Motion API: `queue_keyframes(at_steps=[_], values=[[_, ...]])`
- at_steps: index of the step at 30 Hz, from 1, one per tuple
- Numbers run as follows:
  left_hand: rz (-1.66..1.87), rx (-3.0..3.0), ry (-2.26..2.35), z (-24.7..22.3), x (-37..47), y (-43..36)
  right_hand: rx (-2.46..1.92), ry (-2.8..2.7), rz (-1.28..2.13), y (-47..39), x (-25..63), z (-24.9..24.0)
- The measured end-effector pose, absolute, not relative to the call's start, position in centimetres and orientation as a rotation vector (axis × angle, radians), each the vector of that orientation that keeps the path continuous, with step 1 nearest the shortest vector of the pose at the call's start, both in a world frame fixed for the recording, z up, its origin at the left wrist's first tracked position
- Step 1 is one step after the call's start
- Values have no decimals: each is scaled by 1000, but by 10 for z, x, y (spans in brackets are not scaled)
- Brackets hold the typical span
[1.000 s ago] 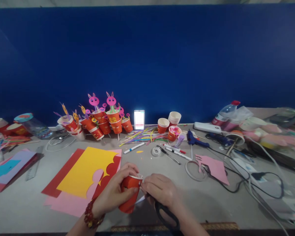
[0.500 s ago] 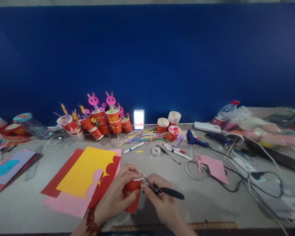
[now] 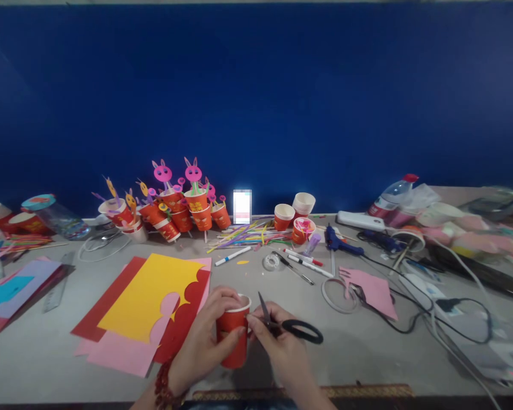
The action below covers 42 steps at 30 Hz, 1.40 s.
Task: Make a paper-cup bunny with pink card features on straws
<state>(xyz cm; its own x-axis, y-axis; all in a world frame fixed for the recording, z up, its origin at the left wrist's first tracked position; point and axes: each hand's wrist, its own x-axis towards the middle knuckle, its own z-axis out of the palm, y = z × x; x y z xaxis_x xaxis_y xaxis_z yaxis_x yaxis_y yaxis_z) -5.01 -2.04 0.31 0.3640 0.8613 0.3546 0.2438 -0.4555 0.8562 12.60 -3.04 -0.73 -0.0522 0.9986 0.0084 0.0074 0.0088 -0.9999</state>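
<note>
A red paper cup with a white rim stands almost upright near the table's front edge. My left hand is wrapped round its left side, the thumb across the front and the fingers over the back of the rim. At the cup's right side, my right hand grips black-handled scissors. Their blades point up and away, clear of the rim, and the handle loops stick out to the right. The right thumb and forefinger pinch close against the cup wall; whatever lies between them is too small to make out.
Yellow paper lies over red and pink sheets to the left. Behind are decorated cups, pipe cleaners, a tape roll and markers. A blue glue gun, pink paper and cables spread across the right.
The scissors have swung so their blades point up, away from the rim, where they were against it before. The cup now stands straighter and slightly further right, still in my left hand.
</note>
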Motion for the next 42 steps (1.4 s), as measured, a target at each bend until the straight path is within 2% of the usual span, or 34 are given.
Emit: queue_keyframes(at_steps=[3, 5, 7, 12, 21, 36, 42], values=[[1100, 1824, 927, 1, -50, -19, -1193, -1499, 922, -31, 130, -4], [1094, 1805, 920, 2, -51, -19, -1189, -1552, 850, -30, 130, -2], [1084, 1802, 912, 2, -51, -19, -1207, -1514, 919, -29, 130, -1], [1070, 1749, 863, 5, -53, -19, -1144, -1224, 1346, -29, 127, -2], [1152, 1548, 853, 0, -51, -16, -1104, -1184, 1379, -33, 127, 1], [1117, 1617, 1054, -2, -55, -14, -1218, -1509, 972, -36, 129, 0], [1078, 1655, 1041, 4, -55, -13, -1084, -1671, 784, -34, 134, 5]])
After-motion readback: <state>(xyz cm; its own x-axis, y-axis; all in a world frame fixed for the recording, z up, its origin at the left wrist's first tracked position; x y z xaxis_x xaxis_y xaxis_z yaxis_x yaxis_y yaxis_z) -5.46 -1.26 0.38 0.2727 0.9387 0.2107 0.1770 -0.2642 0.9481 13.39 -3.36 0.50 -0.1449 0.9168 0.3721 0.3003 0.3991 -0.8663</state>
